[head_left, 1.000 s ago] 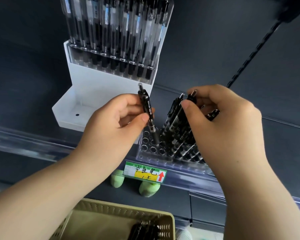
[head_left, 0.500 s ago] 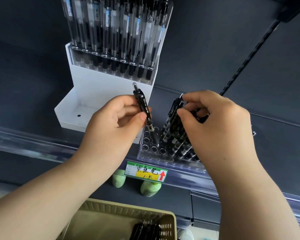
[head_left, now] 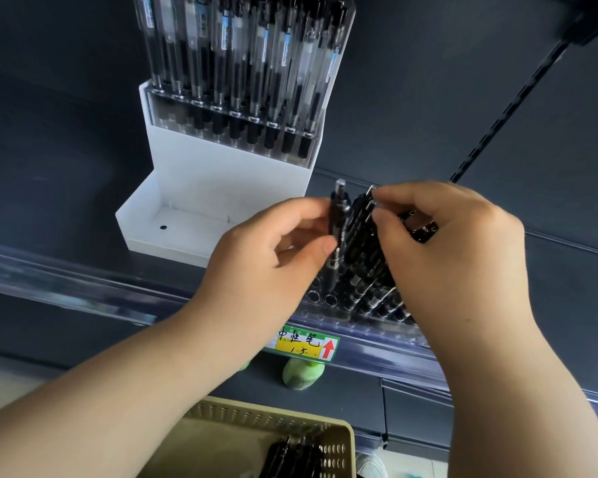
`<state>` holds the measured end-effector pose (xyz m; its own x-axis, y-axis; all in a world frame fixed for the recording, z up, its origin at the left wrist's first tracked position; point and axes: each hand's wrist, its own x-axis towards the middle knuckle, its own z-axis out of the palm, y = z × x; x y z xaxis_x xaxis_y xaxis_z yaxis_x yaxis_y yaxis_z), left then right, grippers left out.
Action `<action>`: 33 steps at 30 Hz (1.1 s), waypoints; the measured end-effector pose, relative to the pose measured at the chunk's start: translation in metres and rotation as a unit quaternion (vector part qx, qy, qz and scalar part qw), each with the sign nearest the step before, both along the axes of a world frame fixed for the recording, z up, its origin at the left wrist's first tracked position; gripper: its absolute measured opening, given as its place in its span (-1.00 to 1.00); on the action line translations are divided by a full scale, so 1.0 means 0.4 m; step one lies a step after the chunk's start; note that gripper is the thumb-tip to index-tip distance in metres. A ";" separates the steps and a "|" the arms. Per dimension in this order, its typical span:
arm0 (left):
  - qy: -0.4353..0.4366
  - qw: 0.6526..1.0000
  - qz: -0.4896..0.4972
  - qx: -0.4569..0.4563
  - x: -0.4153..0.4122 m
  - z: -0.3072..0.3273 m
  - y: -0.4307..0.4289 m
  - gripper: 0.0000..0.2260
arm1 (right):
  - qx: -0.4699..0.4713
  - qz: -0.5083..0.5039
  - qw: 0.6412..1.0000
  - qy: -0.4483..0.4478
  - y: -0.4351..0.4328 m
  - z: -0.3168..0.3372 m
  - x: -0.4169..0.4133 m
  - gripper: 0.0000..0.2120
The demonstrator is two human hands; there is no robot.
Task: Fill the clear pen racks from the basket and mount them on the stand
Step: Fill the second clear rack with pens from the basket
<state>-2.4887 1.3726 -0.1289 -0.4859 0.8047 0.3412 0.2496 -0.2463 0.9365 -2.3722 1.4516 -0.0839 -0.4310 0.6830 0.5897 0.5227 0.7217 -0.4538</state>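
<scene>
A clear pen rack (head_left: 328, 307) lies on the dark shelf, partly filled with black pens (head_left: 363, 270). My left hand (head_left: 266, 257) pinches one black pen (head_left: 335, 229) upright, its tip down in a hole at the rack's left end. My right hand (head_left: 442, 243) grips the tops of the pens standing in the rack. Behind stands the white stand (head_left: 194, 198), with a filled clear rack (head_left: 235, 122) of clear-barrel pens mounted on its upper tier. Its lower tier is bare. The beige basket (head_left: 339, 439) at the bottom holds several black pens (head_left: 294, 457).
A clear plastic rail (head_left: 66, 288) runs along the shelf's front edge with a green and yellow price label (head_left: 306, 345). Two pale green rounded objects (head_left: 302, 374) sit on the lower shelf. A slotted black upright (head_left: 504, 108) rises at the right.
My left hand has shifted right and turned its pen upright against the other pens, lowering the tip into the rack. My right hand has closed in over the pen tops.
</scene>
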 end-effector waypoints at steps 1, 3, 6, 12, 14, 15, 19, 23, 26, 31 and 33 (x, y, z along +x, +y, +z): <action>0.007 1.000 -0.008 -0.001 0.004 0.000 0.002 -0.73 | 0.000 -0.001 1.000 0.001 0.000 0.000 0.000 -0.83; 0.015 1.000 -0.024 -0.007 0.010 -0.002 0.006 -0.70 | 0.003 -0.005 1.000 -0.001 0.001 0.000 0.001 -0.83; 0.046 0.998 -0.033 -0.033 0.016 -0.016 0.012 -0.69 | -0.004 -0.015 1.000 0.000 0.002 0.002 0.004 -0.83; 0.173 0.981 -0.007 -0.084 0.023 -0.049 0.023 -0.78 | -0.020 -0.018 1.000 0.002 0.004 0.006 0.009 -0.82; 0.180 0.980 0.002 -0.083 0.023 -0.057 0.027 -0.85 | -0.025 -0.017 1.000 0.001 0.004 0.007 0.009 -0.82; 0.180 0.980 0.006 -0.084 0.022 -0.061 0.030 -0.86 | -0.025 -0.016 1.000 0.000 0.004 0.008 0.009 -0.82; 0.198 0.975 0.020 -0.097 0.024 -0.070 0.035 -0.89 | -0.020 -0.019 1.000 0.000 0.005 0.006 0.010 -0.81; 0.228 0.968 0.038 -0.095 0.030 -0.069 0.041 -0.90 | -0.018 -0.019 1.000 0.004 0.003 0.002 0.007 -0.81; 0.232 0.967 0.046 -0.099 0.032 -0.068 0.042 -0.92 | -0.015 -0.017 1.000 0.001 0.002 0.001 0.005 -0.80; 0.248 0.962 0.057 -0.096 0.035 -0.066 0.045 -0.92 | -0.023 -0.017 1.000 0.001 0.004 0.001 0.006 -0.80; 0.277 0.955 0.058 -0.090 0.035 -0.064 0.043 -0.92 | -0.021 -0.017 1.000 0.002 0.004 0.001 0.006 -0.81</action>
<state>-2.4746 1.3899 -0.1544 -0.3592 0.8266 0.4332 0.7353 -0.0352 0.6768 -2.3696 1.4531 -0.0835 -0.4046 0.7222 0.5610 0.5457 0.6829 -0.4855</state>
